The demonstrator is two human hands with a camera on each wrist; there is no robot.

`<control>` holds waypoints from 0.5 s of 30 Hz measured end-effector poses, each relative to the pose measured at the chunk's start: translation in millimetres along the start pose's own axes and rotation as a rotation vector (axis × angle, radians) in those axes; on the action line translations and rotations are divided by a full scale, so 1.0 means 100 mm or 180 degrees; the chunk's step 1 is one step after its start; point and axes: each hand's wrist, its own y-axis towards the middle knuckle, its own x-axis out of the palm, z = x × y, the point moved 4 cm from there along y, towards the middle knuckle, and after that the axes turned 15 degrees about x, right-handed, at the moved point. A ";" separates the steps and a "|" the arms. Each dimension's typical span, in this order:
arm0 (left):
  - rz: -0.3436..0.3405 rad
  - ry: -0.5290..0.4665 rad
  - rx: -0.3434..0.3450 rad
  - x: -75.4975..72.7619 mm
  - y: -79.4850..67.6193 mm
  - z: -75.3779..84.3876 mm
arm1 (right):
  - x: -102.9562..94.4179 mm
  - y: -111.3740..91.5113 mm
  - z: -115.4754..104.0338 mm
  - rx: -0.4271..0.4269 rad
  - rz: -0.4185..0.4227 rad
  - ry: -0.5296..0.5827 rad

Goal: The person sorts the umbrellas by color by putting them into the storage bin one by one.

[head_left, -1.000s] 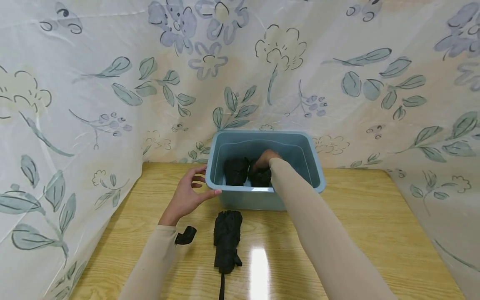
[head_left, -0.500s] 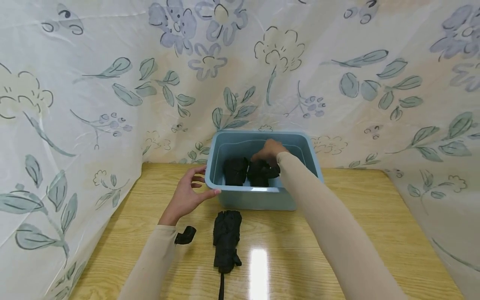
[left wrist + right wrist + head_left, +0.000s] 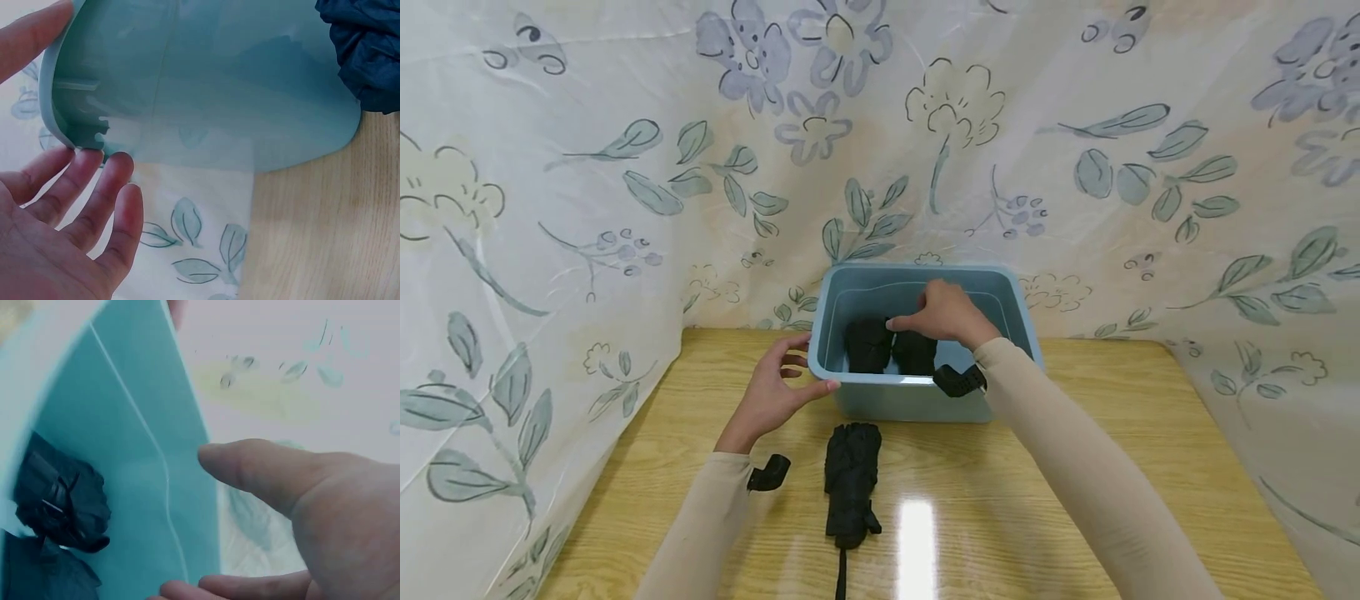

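Note:
A light-blue plastic bin [image 3: 917,406] stands on the table against the floral cloth. My left hand [image 3: 775,390] holds its left front corner, thumb at the front rim and fingers along the side. Inside lie two black folded umbrellas [image 3: 868,352], side by side; the right wrist view also catches their dark bundles [image 3: 62,494]. Above the bin, my right hand [image 3: 951,312] has nothing in its grasp, with the thumb extended over the umbrellas. In front of the bin a third black folded umbrella [image 3: 852,487] lies lengthwise on the table, its strap toward me.
The wooden table [image 3: 1097,442] extends to both sides of the bin. Floral cloth [image 3: 865,125] hangs behind and along the sides. A black wrist mount [image 3: 769,472] sits on the left sleeve, another mount [image 3: 958,380] on the right.
My right hand has let go of the right-hand umbrella in the bin and risen out above it. The left hand stays at the bin's corner.

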 end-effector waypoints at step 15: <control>-0.0018 0.0015 0.0008 0.01 -0.01 0.00 | 0.01 -0.82 0.18 -0.0650 0.0535 0.0527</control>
